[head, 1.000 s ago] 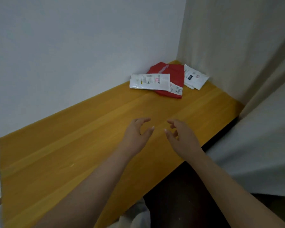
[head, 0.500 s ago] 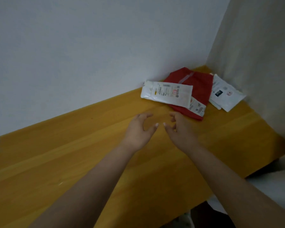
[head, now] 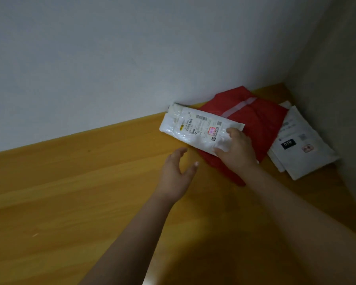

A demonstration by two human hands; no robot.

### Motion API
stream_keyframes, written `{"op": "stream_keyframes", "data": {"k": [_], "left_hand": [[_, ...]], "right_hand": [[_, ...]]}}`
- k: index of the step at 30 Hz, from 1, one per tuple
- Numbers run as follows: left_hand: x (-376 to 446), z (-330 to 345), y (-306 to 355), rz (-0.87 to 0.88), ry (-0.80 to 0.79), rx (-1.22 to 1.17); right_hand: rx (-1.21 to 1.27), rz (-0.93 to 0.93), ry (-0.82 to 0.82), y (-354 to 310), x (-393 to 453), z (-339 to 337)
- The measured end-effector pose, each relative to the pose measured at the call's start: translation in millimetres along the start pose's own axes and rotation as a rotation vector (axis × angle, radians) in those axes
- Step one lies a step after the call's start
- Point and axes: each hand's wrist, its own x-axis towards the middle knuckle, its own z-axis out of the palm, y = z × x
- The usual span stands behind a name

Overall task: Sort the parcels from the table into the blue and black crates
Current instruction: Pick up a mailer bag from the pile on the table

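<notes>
Right hand [head: 237,152] pinches near end of white poly mailer [head: 195,128] lying atop red mailer [head: 253,124] in desk [head: 70,192] corner; probably light, floppy, slick, so support mid-length; left hand [head: 176,173] spread, empty.

The only thing I can read is "010", white digits on a black patch on the white parcel [head: 302,150] lying just right of the red bag [head: 261,124]. The long white parcel [head: 195,128] resting on the red bag carries a label with barcodes and small print, too blurred for me to read.
</notes>
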Motion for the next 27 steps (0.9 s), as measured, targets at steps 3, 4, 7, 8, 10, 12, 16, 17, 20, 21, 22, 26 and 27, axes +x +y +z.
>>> {"op": "stream_keyframes", "data": {"k": [3, 4, 7, 8, 10, 12, 16, 17, 20, 21, 22, 26, 27], "left_hand": [[15, 6, 4, -0.066, 0.021, -0.02], [20, 9, 7, -0.087, 0.033, -0.045], [31, 17, 16, -0.134, 0.053, -0.111], [33, 19, 17, -0.144, 0.055, -0.12], [36, 19, 15, -0.159, 0.061, -0.118], [38, 17, 10, -0.18, 0.075, -0.097], [36, 12, -5, -0.255, 0.09, -0.128], [33, 11, -9, -0.279, 0.089, -0.141], [24, 7, -18, -0.377, 0.115, -0.24], [19, 3, -20, -0.414, 0.123, -0.283], [14, -2, -23, -0.441, 0.128, -0.344], [-19, -30, -38, -0.338, 0.266, -0.665], [-29, -39, -42, -0.3, 0.332, -0.681]], "right_hand": [[-0.229, -0.053, -0.027, 9, 35, -1], [-0.309, -0.061, -0.052, 11, 46, 0], [-0.448, -0.083, -0.144, 15, 69, 1], [-0.493, -0.093, -0.163, 17, 72, 3], [-0.593, -0.113, -0.144, 21, 73, 8], [-0.664, -0.138, -0.067, 23, 71, 11], [-0.332, -0.218, -0.099, 22, 62, 13], [-0.111, -0.206, -0.16, 20, 56, 15], [0.345, -0.145, -0.231, 4, 31, 18], [0.431, -0.139, -0.248, -5, 21, 17], [0.511, -0.139, -0.278, -15, 11, 16], [0.698, -0.14, -0.425, -50, -41, 24], [0.699, -0.148, -0.443, -58, -54, 29]]}}
